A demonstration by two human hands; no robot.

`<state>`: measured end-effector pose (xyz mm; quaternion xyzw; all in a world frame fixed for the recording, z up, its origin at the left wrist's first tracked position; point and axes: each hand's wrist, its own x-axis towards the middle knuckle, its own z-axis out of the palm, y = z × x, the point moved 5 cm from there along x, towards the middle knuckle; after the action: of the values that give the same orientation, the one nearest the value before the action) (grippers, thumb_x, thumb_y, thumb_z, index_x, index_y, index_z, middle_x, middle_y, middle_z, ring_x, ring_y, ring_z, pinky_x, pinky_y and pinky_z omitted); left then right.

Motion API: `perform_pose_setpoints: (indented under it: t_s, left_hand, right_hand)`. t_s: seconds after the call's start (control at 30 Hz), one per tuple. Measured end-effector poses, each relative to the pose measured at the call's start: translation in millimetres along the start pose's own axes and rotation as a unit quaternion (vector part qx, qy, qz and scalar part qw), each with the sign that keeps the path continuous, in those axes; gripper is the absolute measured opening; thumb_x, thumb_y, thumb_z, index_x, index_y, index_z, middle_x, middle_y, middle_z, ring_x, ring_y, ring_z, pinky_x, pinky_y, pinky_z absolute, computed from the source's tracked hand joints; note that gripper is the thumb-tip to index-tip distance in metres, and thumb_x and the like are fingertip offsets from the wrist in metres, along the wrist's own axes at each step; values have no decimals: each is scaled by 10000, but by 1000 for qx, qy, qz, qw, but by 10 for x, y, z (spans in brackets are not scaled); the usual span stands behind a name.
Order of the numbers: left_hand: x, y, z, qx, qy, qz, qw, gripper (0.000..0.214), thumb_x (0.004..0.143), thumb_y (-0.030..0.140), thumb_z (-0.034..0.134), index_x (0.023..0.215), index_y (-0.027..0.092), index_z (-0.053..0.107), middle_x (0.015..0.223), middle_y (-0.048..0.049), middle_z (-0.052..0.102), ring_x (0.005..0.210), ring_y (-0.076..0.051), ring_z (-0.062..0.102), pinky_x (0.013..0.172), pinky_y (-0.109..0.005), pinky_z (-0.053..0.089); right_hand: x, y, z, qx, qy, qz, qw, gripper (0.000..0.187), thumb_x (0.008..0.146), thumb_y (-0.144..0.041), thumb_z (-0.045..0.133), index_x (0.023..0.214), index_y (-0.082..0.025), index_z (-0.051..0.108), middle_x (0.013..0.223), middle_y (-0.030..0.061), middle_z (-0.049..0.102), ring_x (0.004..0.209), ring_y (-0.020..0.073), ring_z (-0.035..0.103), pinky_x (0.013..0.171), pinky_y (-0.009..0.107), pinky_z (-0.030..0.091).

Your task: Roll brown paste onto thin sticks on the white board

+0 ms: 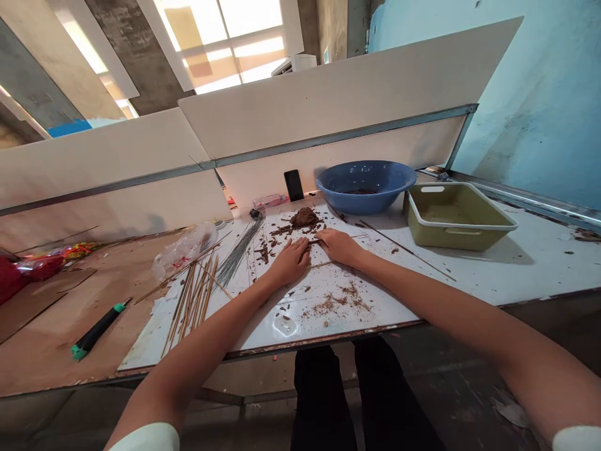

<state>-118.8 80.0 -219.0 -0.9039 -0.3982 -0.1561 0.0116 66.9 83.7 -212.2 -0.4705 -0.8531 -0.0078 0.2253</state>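
Observation:
My left hand [290, 260] and my right hand [339, 245] lie side by side, palms down, on the white board [291, 313], fingers stretched flat over a thin stick [357, 237] that shows at their right. A lump of brown paste [305, 217] sits just beyond my fingertips, with brown crumbs [340, 302] scattered around and nearer me. To the left lie a bundle of thin grey sticks [237, 254] and several brown bamboo sticks [192, 297].
A blue basin [365, 185] and a green tray [454, 216] stand at the back right. A black phone [293, 185] leans on the partition. A clear plastic bag [183, 249] and a green-tipped marker [97, 329] lie at left. My legs show under the table edge.

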Motion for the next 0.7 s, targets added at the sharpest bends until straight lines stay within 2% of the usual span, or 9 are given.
perform_pose_setpoints:
  t_s: [0.07, 0.17, 0.3, 0.4, 0.53, 0.6, 0.7]
  left_hand:
    - [-3, 20, 57, 15, -27, -3, 1000, 607, 1153, 342, 387, 1724, 171, 504, 1797, -141, 511, 1708, -261, 436, 1453, -523, 263]
    - [-16, 13, 85, 31, -41, -15, 999, 626, 1150, 334, 372, 1740, 159, 485, 1807, -146, 490, 1720, -263, 415, 1459, -540, 238]
    - [-36, 20, 78, 36, -28, -30, 999, 602, 1146, 320, 368, 1700, 167, 550, 1765, -141, 551, 1701, -260, 451, 1460, -536, 243]
    - [-32, 32, 94, 33, -28, -44, 998, 601, 1145, 316, 357, 1692, 170, 560, 1776, -129, 539, 1709, -255, 436, 1461, -521, 241]
    - [-26, 35, 93, 29, -21, -67, 997, 620, 1142, 344, 379, 1720, 170, 523, 1799, -136, 500, 1720, -281, 416, 1455, -558, 248]
    - [-35, 51, 67, 34, -7, -62, 998, 601, 1132, 329, 410, 1698, 187, 550, 1758, -133, 562, 1695, -284, 460, 1454, -569, 250]
    - [-57, 84, 22, 48, 17, -43, 998, 528, 1107, 274, 457, 1596, 209, 644, 1634, -129, 695, 1604, -275, 583, 1453, -551, 268]
  right_hand:
    - [-5, -89, 57, 6, -4, -6, 1000, 447, 1193, -330, 480, 1524, -130, 705, 1542, 221, 735, 1459, 328, 673, 1242, 460, 508]
    - [-12, -194, 156, -14, -19, -18, 1000, 604, 1203, -485, 465, 1638, -93, 616, 1655, 252, 647, 1601, 361, 562, 1323, 523, 447]
    - [-15, -222, 215, -43, -40, -32, 998, 609, 1189, -520, 511, 1617, -109, 650, 1606, 279, 677, 1581, 385, 587, 1348, 585, 417]
    - [20, -155, 228, -53, -47, -29, 997, 603, 1190, -511, 515, 1608, -100, 658, 1604, 295, 670, 1592, 390, 577, 1360, 600, 399]
    - [55, -62, 244, -49, -51, -27, 997, 611, 1211, -497, 446, 1669, -122, 597, 1682, 259, 615, 1637, 373, 525, 1344, 603, 427]
    - [32, -77, 243, -54, -50, -40, 996, 623, 1214, -515, 431, 1662, -114, 596, 1689, 261, 609, 1629, 372, 534, 1337, 595, 438]
    - [-23, -141, 226, -64, -35, -50, 996, 619, 1198, -552, 474, 1595, -115, 656, 1591, 290, 682, 1553, 406, 612, 1313, 620, 456]
